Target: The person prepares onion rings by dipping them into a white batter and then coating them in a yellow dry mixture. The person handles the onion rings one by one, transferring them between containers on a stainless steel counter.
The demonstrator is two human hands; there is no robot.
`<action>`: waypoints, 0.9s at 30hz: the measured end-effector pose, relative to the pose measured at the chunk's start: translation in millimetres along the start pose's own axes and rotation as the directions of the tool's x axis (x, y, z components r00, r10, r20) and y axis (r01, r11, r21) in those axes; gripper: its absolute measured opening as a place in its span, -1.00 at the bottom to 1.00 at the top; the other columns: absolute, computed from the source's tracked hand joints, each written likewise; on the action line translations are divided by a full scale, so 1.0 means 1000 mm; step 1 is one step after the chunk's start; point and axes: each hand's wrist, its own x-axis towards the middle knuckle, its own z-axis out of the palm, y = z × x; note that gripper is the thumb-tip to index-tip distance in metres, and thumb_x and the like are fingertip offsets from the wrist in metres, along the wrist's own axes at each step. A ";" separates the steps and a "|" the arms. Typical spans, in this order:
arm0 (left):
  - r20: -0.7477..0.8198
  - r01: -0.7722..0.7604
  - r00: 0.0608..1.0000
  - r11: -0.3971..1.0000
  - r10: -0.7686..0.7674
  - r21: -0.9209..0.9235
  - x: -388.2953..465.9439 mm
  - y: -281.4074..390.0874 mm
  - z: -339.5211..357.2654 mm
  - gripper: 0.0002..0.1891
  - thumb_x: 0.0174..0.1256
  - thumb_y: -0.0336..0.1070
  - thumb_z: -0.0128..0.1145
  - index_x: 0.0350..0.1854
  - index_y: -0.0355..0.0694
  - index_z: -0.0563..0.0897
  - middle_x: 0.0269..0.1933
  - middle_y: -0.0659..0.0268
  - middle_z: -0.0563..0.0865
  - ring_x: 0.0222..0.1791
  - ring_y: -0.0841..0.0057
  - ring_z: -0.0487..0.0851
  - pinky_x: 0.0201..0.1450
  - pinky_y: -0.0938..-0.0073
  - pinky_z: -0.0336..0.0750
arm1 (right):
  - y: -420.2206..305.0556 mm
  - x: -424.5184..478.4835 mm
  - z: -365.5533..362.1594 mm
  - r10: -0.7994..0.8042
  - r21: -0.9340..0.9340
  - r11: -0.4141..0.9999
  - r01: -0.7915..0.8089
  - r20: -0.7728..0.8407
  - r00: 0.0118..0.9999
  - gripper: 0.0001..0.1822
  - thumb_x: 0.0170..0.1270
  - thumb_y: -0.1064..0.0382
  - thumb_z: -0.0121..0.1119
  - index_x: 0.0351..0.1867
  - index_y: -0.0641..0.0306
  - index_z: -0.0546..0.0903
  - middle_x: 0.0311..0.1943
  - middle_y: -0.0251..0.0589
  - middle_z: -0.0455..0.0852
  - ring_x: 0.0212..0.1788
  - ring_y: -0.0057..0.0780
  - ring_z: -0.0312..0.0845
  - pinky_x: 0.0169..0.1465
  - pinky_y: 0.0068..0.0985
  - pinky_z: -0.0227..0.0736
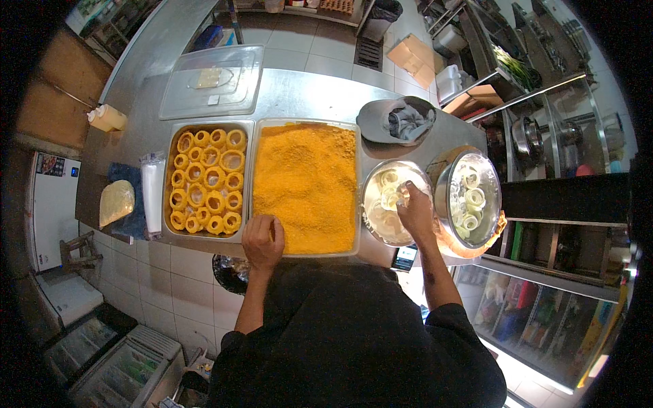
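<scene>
My right hand (416,204) reaches into a round metal bowl (372,229) of pale batter with onion rings, its fingertips at a pale ring (390,198). My left hand (264,239) rests with curled fingers at the near left corner of a tub of orange breadcrumbs (306,188); whether it holds anything is hidden. Left of the tub, a metal tray (167,204) holds several orange-coated rings (215,177). At the right stands a larger steel bowl (497,199) with sliced onion rings (475,198).
A grey cap (375,121) lies beyond the batter bowl, and a clear plastic lid (178,86) beyond the tray. A phone (404,258) sits at the near table edge. Further left are a plastic bag (117,203), a blue cloth (130,178) and squeeze bottles (107,118).
</scene>
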 end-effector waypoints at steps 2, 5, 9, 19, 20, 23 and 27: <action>-0.001 0.002 1.000 1.000 -0.002 -0.015 -0.002 -0.003 0.003 -0.92 0.38 -0.42 0.30 -0.25 -0.29 0.66 -0.32 0.14 0.68 -0.28 0.14 0.68 -0.18 0.13 0.53 | 0.004 0.002 0.004 -0.058 0.008 0.998 0.058 -0.013 0.998 -0.53 0.11 0.36 0.46 0.10 0.36 0.67 0.01 0.21 0.80 0.09 0.19 0.74 0.16 -0.05 0.62; -0.010 -0.007 1.000 1.000 0.007 -0.027 -0.001 -0.004 0.004 -0.92 0.38 -0.41 0.30 -0.26 -0.29 0.66 -0.34 0.15 0.67 -0.29 0.14 0.67 -0.19 0.13 0.52 | 0.022 0.004 0.018 -0.191 0.051 0.979 0.196 -0.087 0.978 -0.54 0.13 0.35 0.45 0.10 0.34 0.67 0.00 0.17 0.81 0.05 0.17 0.76 0.16 -0.06 0.64; -0.014 -0.005 1.000 1.000 0.005 0.000 -0.001 -0.003 0.002 -0.92 0.38 -0.41 0.30 -0.26 -0.29 0.66 -0.34 0.16 0.67 -0.29 0.15 0.67 -0.19 0.14 0.52 | 0.027 0.011 0.019 -0.127 0.431 0.891 0.141 -0.060 0.990 -0.49 0.16 0.33 0.43 0.19 0.34 0.65 -0.03 0.15 0.80 0.05 0.13 0.76 0.18 -0.07 0.63; -0.026 -0.014 1.000 1.000 0.013 -0.012 0.000 -0.001 0.003 -0.92 0.38 -0.40 0.30 -0.25 -0.29 0.68 -0.33 0.14 0.69 -0.28 0.13 0.68 -0.18 0.12 0.53 | 0.041 0.006 0.062 -0.085 -0.146 0.983 0.107 0.150 0.985 0.10 -0.17 0.13 0.78 0.51 0.17 0.47 0.51 0.40 0.33 0.53 0.35 0.32 0.51 0.03 0.38; -0.026 -0.017 1.000 1.000 0.016 -0.013 0.000 -0.001 0.003 -0.92 0.38 -0.40 0.30 -0.24 -0.29 0.68 -0.33 0.14 0.69 -0.29 0.14 0.68 -0.18 0.12 0.53 | 0.045 0.009 0.063 -0.076 -0.079 0.993 0.089 0.149 0.986 0.09 -0.16 0.15 0.78 0.51 0.19 0.47 0.50 0.40 0.35 0.54 0.32 0.33 0.51 0.02 0.38; 0.004 -0.011 1.000 1.000 0.011 -0.023 0.000 -0.001 0.002 -0.92 0.37 -0.41 0.30 -0.24 -0.30 0.68 -0.32 0.14 0.70 -0.29 0.15 0.68 -0.19 0.13 0.53 | 0.061 0.016 0.063 -0.072 -0.032 0.997 0.076 0.128 0.989 0.06 -0.13 0.19 0.75 0.50 0.26 0.47 0.35 0.39 0.54 0.44 0.24 0.48 0.45 -0.02 0.45; 0.009 -0.002 1.000 1.000 0.003 -0.020 -0.001 -0.003 0.003 -0.93 0.37 -0.42 0.31 -0.24 -0.29 0.69 -0.32 0.15 0.70 -0.29 0.16 0.67 -0.19 0.15 0.54 | 0.031 0.018 0.041 -0.050 -0.056 0.997 0.052 0.045 0.998 0.00 -0.07 0.25 0.70 0.48 0.37 0.46 0.06 0.33 0.77 0.20 0.17 0.72 0.30 -0.10 0.60</action>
